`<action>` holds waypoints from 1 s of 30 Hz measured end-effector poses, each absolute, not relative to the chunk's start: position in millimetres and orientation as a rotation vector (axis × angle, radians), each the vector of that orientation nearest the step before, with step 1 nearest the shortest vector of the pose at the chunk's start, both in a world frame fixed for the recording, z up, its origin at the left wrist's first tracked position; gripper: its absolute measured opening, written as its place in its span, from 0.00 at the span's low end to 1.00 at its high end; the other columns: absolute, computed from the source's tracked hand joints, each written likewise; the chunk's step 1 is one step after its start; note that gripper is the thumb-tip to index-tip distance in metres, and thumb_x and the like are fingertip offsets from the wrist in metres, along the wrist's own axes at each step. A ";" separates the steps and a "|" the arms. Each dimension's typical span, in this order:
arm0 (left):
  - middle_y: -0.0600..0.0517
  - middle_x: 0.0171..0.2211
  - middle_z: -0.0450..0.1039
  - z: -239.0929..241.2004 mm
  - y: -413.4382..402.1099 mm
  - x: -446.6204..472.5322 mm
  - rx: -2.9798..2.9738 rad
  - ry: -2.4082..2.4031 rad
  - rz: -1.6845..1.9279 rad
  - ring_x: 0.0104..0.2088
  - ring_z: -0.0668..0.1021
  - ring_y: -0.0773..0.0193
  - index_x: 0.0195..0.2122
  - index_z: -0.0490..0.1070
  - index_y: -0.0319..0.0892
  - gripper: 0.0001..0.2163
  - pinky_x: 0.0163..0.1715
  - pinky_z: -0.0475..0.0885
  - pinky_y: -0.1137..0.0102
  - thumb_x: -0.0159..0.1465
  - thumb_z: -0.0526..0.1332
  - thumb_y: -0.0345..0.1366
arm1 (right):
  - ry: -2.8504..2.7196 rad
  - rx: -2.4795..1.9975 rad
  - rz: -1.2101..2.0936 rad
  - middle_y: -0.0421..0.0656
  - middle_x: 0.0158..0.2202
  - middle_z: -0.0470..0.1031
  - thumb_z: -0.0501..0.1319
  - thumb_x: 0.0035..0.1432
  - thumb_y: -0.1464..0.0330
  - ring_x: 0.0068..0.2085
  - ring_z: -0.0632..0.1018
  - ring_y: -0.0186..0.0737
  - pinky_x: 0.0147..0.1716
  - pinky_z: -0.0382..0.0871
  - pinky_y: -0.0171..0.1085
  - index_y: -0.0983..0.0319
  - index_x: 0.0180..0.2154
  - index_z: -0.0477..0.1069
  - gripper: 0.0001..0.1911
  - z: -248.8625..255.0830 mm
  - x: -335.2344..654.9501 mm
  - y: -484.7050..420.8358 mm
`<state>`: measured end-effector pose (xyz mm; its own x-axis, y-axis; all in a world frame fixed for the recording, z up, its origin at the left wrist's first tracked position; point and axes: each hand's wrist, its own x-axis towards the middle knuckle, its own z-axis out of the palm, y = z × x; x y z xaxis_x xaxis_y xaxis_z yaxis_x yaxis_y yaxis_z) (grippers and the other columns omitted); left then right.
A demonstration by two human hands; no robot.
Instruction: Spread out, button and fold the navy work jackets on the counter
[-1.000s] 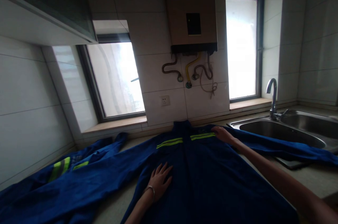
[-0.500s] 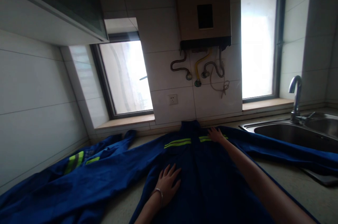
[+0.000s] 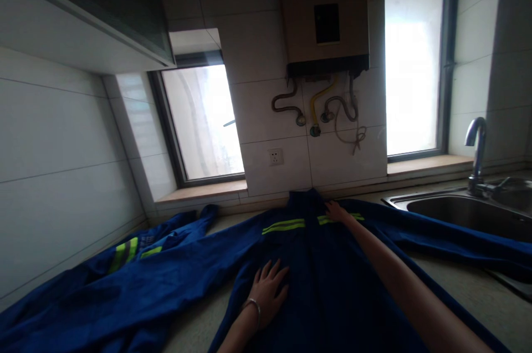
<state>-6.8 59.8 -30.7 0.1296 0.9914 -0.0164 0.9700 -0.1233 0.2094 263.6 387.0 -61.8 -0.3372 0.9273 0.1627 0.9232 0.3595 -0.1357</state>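
A dark blue work jacket [image 3: 307, 264] lies spread front up on the counter, its collar toward the wall and its sleeves stretched out to both sides. Yellow-green stripes cross its chest. My left hand [image 3: 268, 289], with a bracelet at the wrist, rests flat on the left part of the jacket's front, fingers spread. Farther up, my right hand [image 3: 336, 212] lies on the right chest stripe near the collar. Its fingers look stretched out over the cloth, though the dim light blurs them. Neither hand appears to grasp the fabric.
Another blue garment [image 3: 124, 253] with bright stripes lies at the left, partly under the jacket's sleeve. A steel sink [image 3: 399, 201] with a tap [image 3: 477, 153] is at the right, beside the other sleeve. The tiled wall behind carries a water heater [image 3: 326, 9] with pipes and a socket [image 3: 275, 157].
The view has shifted slightly, so everything sits a little farther right. My right hand has moved slightly toward the collar, its fingers closer together. My left hand stays on the jacket.
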 end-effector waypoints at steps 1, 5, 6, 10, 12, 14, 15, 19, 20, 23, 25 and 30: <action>0.54 0.66 0.48 -30.8 59.4 -7.0 2.222 1.959 0.189 0.66 0.49 0.50 0.62 0.56 0.55 0.25 0.63 0.46 0.50 0.63 0.48 0.49 | -2.385 -1.713 0.037 0.57 0.62 0.54 0.48 0.63 0.61 0.60 0.60 0.55 0.52 0.57 0.48 0.63 0.62 0.55 0.28 -63.7 262.3 389.2; 0.55 0.66 0.47 -33.0 60.1 -8.3 2.226 1.952 0.191 0.66 0.49 0.50 0.62 0.55 0.56 0.25 0.63 0.46 0.49 0.63 0.47 0.49 | -2.289 -1.865 0.061 0.59 0.61 0.55 0.46 0.63 0.55 0.60 0.59 0.61 0.51 0.53 0.57 0.59 0.62 0.57 0.29 -69.9 256.8 395.4; 0.55 0.66 0.47 -33.4 60.7 -8.7 2.226 1.950 0.183 0.66 0.48 0.50 0.62 0.55 0.56 0.25 0.63 0.45 0.49 0.64 0.47 0.49 | -2.272 -1.889 0.067 0.59 0.60 0.57 0.45 0.62 0.54 0.60 0.58 0.62 0.51 0.52 0.58 0.59 0.61 0.58 0.29 -69.9 255.2 396.9; 0.55 0.67 0.46 -32.5 62.1 -9.1 2.212 1.941 0.153 0.66 0.48 0.50 0.63 0.54 0.56 0.25 0.63 0.45 0.48 0.64 0.47 0.49 | -2.223 -1.945 0.098 0.58 0.56 0.63 0.48 0.61 0.55 0.59 0.60 0.63 0.49 0.54 0.60 0.58 0.58 0.63 0.27 -61.9 247.0 402.9; 0.55 0.67 0.46 -31.4 61.7 -8.9 2.213 1.938 0.158 0.66 0.48 0.50 0.63 0.54 0.56 0.25 0.63 0.45 0.48 0.64 0.47 0.49 | -2.199 -1.946 0.096 0.58 0.53 0.66 0.52 0.59 0.56 0.56 0.63 0.64 0.47 0.56 0.59 0.60 0.55 0.67 0.26 -55.7 242.7 403.7; 0.55 0.67 0.46 -30.9 61.3 -8.7 2.217 1.946 0.168 0.66 0.48 0.50 0.62 0.55 0.56 0.25 0.63 0.45 0.48 0.64 0.48 0.49 | -2.165 -1.914 0.047 0.60 0.52 0.66 0.53 0.58 0.59 0.55 0.64 0.63 0.47 0.57 0.58 0.64 0.52 0.68 0.24 -50.9 239.2 401.6; 0.55 0.66 0.47 -31.1 61.2 -8.5 2.219 1.952 0.173 0.66 0.49 0.50 0.62 0.55 0.56 0.25 0.63 0.46 0.49 0.64 0.48 0.49 | -2.149 -1.884 0.010 0.61 0.53 0.64 0.53 0.59 0.61 0.56 0.64 0.62 0.48 0.57 0.57 0.65 0.52 0.68 0.23 -49.4 238.1 399.4; 0.54 0.66 0.48 -34.1 61.8 -8.0 2.218 1.968 0.186 0.66 0.49 0.50 0.62 0.56 0.56 0.25 0.63 0.46 0.50 0.63 0.48 0.49 | -2.131 -1.750 -0.081 0.62 0.55 0.62 0.50 0.60 0.66 0.57 0.62 0.59 0.51 0.55 0.53 0.68 0.52 0.66 0.21 -48.1 237.3 388.6; 0.54 0.66 0.48 -34.7 62.0 -7.7 2.219 1.968 0.187 0.66 0.49 0.50 0.62 0.56 0.56 0.25 0.63 0.46 0.50 0.63 0.48 0.49 | -2.145 -1.720 -0.074 0.61 0.54 0.63 0.50 0.60 0.67 0.56 0.63 0.58 0.51 0.56 0.52 0.68 0.52 0.66 0.21 -48.4 237.4 386.3; 0.54 0.66 0.49 -34.6 62.0 -6.0 2.224 1.976 0.185 0.66 0.50 0.50 0.62 0.56 0.54 0.25 0.62 0.46 0.49 0.63 0.48 0.47 | -2.235 -1.610 0.006 0.56 0.49 0.69 0.51 0.57 0.69 0.52 0.68 0.54 0.49 0.61 0.47 0.66 0.48 0.70 0.18 -50.1 235.0 380.9; 0.54 0.66 0.49 -32.3 61.5 -4.3 2.225 1.986 0.180 0.65 0.50 0.50 0.62 0.57 0.54 0.25 0.62 0.47 0.49 0.63 0.48 0.47 | -2.307 -1.512 0.078 0.53 0.47 0.71 0.54 0.55 0.70 0.51 0.70 0.51 0.49 0.62 0.44 0.64 0.46 0.72 0.18 -52.1 229.5 378.3; 0.54 0.66 0.49 -26.5 59.8 -2.2 2.232 1.987 0.172 0.66 0.50 0.51 0.62 0.57 0.54 0.24 0.63 0.47 0.50 0.63 0.48 0.47 | -2.352 -1.288 0.227 0.46 0.59 0.63 0.58 0.50 0.72 0.58 0.66 0.45 0.54 0.59 0.38 0.59 0.59 0.61 0.33 -58.0 205.2 375.9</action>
